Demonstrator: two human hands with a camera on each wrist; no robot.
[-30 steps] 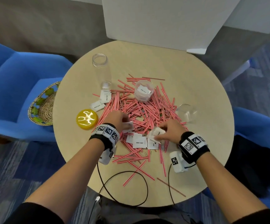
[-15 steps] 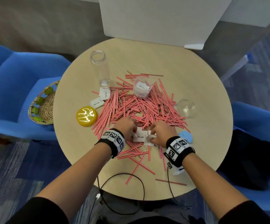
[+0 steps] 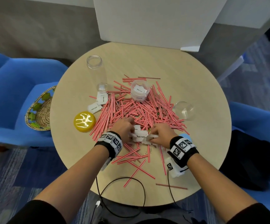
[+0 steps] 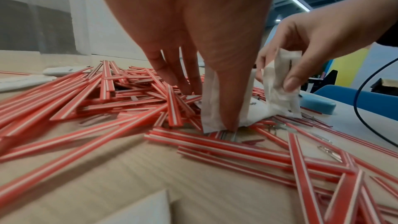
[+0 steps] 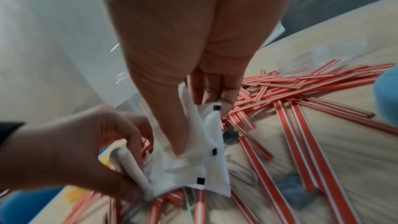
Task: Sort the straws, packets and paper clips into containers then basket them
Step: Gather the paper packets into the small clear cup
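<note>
- Presently, round wooden table point(image 3: 171, 65): carries the whole lot; two black cables hang over its near edge.
- Straws point(image 3: 140, 110), red with white stripes: a loose heap at the table's middle, with strays scattered toward the near edge.
- Left hand point(image 3: 123, 128): at the near side of the heap, thumb and fingers pinching a white packet point(image 4: 224, 105) that stands on edge over the straws.
- Right hand point(image 3: 160, 135): just beside the left, fingers curled round a crumpled bunch of white packets point(image 5: 206, 156); the two hands almost touch.
- Flat packets point(image 3: 140, 135): lying between the two hands, on top of the straws.
- Two loose packets point(image 3: 98, 103): at the left edge of the heap, near the tall jar.
- Short clear tub point(image 3: 139, 92): upright at the far side of the heap, packets inside.
- Tall clear jar point(image 3: 97, 70): upright, open-topped, far left of the heap.
- Clear dome-shaped container point(image 3: 183, 109): at the right edge of the heap.
- Yellow lid point(image 3: 84, 121): flat on the table, left of the heap.
- Paper clips point(image 4: 329, 152): a few lying among the near straws.
- Woven basket point(image 3: 38, 110): on the blue chair point(image 3: 9, 88) left of the table.
</note>
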